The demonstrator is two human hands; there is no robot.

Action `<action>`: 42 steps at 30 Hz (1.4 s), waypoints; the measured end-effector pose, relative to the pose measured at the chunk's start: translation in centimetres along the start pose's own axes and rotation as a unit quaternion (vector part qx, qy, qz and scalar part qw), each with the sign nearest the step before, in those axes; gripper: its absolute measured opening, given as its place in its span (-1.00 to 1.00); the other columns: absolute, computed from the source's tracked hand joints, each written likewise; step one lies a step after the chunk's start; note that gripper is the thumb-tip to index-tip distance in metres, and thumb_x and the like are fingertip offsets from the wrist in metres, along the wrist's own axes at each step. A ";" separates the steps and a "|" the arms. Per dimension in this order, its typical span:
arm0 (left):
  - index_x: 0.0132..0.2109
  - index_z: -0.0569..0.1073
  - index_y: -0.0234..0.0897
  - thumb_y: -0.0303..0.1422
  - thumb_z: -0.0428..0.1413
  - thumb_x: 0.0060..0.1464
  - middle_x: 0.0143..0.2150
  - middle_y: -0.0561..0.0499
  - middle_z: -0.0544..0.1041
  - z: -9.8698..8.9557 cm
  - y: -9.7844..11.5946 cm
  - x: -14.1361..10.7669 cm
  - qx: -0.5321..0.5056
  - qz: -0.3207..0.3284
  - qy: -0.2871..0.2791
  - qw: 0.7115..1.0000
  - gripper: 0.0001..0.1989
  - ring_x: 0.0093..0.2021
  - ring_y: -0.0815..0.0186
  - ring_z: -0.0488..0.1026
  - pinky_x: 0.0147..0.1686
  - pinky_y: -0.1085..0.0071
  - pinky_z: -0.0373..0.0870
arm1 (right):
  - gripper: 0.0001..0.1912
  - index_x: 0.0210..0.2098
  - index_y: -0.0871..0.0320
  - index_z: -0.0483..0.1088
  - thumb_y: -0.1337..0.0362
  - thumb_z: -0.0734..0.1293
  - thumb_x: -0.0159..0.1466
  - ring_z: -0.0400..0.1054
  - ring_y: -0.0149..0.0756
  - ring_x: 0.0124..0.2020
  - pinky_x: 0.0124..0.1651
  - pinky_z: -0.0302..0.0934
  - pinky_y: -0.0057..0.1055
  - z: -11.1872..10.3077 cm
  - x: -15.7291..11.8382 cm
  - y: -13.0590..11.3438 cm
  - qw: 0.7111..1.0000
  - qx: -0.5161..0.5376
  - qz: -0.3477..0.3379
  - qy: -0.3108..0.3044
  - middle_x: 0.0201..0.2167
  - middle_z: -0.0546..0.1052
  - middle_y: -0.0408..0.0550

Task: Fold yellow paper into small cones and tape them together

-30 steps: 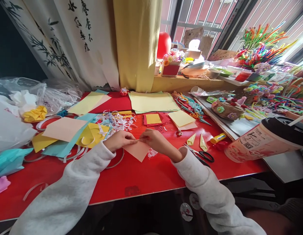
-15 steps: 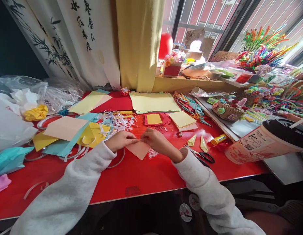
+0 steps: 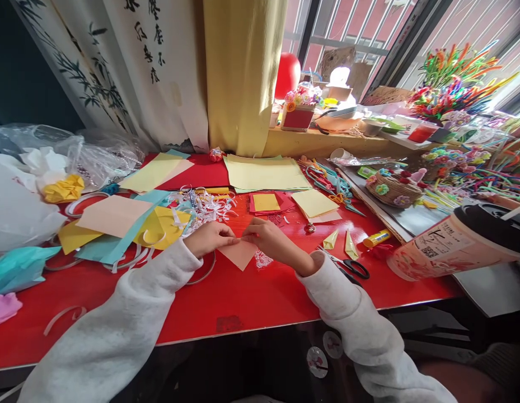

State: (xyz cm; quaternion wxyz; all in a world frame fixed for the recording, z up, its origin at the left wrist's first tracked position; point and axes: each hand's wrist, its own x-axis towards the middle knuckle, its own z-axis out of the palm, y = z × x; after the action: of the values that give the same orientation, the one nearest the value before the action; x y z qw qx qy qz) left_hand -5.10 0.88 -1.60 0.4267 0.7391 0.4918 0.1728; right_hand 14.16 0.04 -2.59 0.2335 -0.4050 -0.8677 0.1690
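A small pink sheet of paper (image 3: 239,257) is held just above the red table, one corner pointing toward me. My left hand (image 3: 211,239) pinches its upper edge from the left. From the right, my right hand (image 3: 266,239) pinches the same edge, its fingertips almost meeting the left ones. The fingers hide the paper's far part. Beside the right hand, a patch of pinkish-white shreds (image 3: 263,259) lies on the table. Two folded yellow paper pieces (image 3: 350,246) and black-handled scissors (image 3: 355,268) are right of my right wrist.
Shredded paper strips (image 3: 211,207), coloured sheets (image 3: 112,215) and plastic bags (image 3: 24,196) cover the left. Yellow paper stacks (image 3: 268,172) lie at the back. At right stand a glue stick (image 3: 376,238) and a large drink cup (image 3: 448,240). The table's front edge (image 3: 243,332) is near me.
My view has shifted slightly. Both hands keep their pinch on the pink paper, with the right fingers a little farther from the left ones.
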 end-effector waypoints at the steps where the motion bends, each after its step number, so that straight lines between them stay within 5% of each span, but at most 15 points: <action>1: -0.40 0.49 -0.34 -0.04 0.11 -0.17 -0.42 0.01 0.50 -0.1 0.0 0.0 -0.002 0.003 -0.005 1.000 -0.60 -0.36 0.29 0.36 -0.38 0.47 0.22 | -0.86 -0.39 0.24 0.46 0.42 0.25 0.21 0.24 -0.42 -0.40 -0.32 0.06 -0.48 0.0 0.0 0.0 1.000 -0.016 -0.005 0.007 -0.39 0.38 -0.05; 19: -0.48 0.44 -0.36 -0.04 0.10 -0.16 -0.57 0.08 0.32 -0.4 -0.6 0.1 0.046 -0.008 -0.036 0.998 -0.60 -0.48 0.39 0.21 -0.50 0.49 0.07 | -0.84 -0.34 0.22 0.49 0.32 0.27 0.22 0.25 -0.41 -0.38 -0.27 0.03 -0.45 0.1 0.0 -0.1 0.999 -0.044 -0.018 0.001 -0.38 0.41 -0.05; 29: -0.33 0.48 -0.35 -0.05 0.02 -0.08 -0.42 0.03 0.45 -0.3 -0.2 0.0 0.060 -0.006 -0.038 0.997 -0.59 -0.36 0.32 0.31 -0.36 0.47 0.17 | -0.83 -0.39 0.21 0.45 0.41 0.22 0.24 0.24 -0.40 -0.37 -0.24 -0.02 -0.42 -0.1 0.0 0.0 0.995 -0.098 -0.018 0.011 -0.37 0.41 -0.06; 42: -0.40 0.49 -0.34 -0.05 0.05 -0.11 -0.48 0.05 0.45 -0.3 -0.4 0.1 0.056 0.005 -0.038 0.998 -0.60 -0.44 0.36 0.31 -0.45 0.50 0.18 | -0.84 -0.36 0.20 0.45 0.29 0.25 0.24 0.26 -0.41 -0.36 -0.25 -0.07 -0.40 -0.2 -0.1 -0.3 0.992 -0.124 -0.023 -0.008 -0.35 0.44 -0.08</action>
State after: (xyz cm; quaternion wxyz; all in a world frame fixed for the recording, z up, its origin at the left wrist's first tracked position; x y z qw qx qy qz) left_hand -5.50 1.17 -1.78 0.4021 0.7701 0.4808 0.1187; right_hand 14.16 -0.19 -2.31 0.1779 -0.4098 -0.8928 0.0579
